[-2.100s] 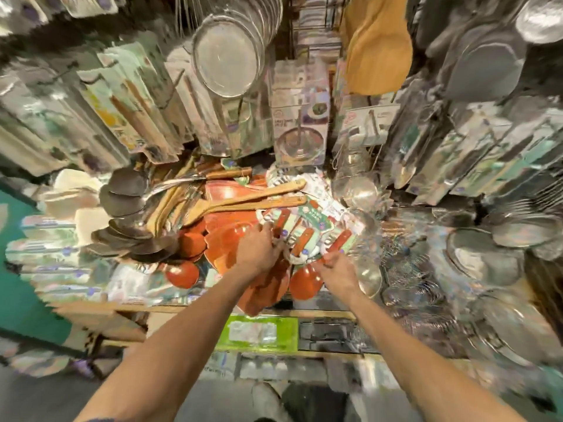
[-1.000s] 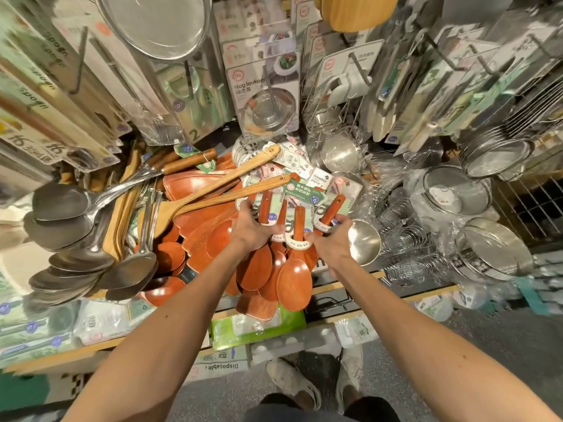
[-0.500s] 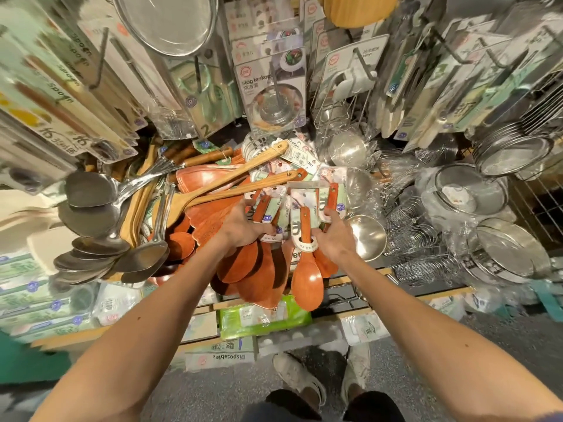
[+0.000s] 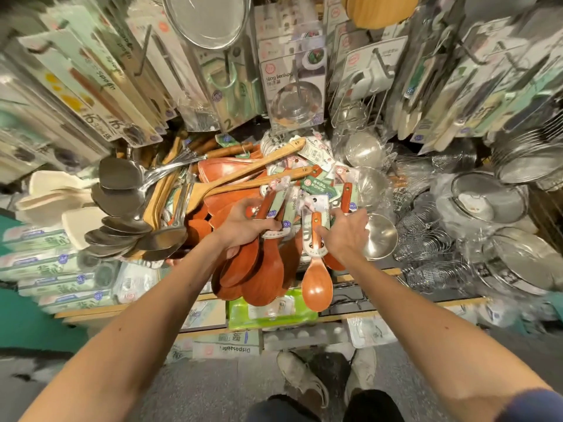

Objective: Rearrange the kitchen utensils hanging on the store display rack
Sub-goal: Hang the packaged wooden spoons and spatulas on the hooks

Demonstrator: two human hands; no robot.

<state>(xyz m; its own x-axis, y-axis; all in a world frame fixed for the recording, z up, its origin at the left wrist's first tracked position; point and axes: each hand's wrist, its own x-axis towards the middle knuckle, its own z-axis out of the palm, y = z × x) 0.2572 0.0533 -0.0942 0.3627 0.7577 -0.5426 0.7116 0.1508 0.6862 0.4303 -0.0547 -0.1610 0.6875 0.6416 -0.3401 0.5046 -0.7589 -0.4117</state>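
Note:
A bunch of reddish-brown wooden spoons (image 4: 259, 269) with paper labels hangs at the middle of the rack. My left hand (image 4: 243, 228) grips the handles of this bunch. One single brown spoon (image 4: 316, 283) hangs apart, just right of the bunch, bowl down. My right hand (image 4: 345, 233) holds its labelled handle between thumb and fingers. Longer light wooden spatulas (image 4: 243, 181) lie slanted behind the spoons.
Steel ladles (image 4: 122, 205) hang to the left, white spatulas (image 4: 54, 196) beyond them. Steel bowls and strainers (image 4: 487, 202) crowd the right side. Packaged utensils (image 4: 292, 83) hang above. A green pack (image 4: 271, 309) lies on the wooden shelf below. My shoes show on the grey floor.
The single spoon has come away to the right of the bunch, and my right hand has slid along its handle. My left hand keeps hold of the bunch.

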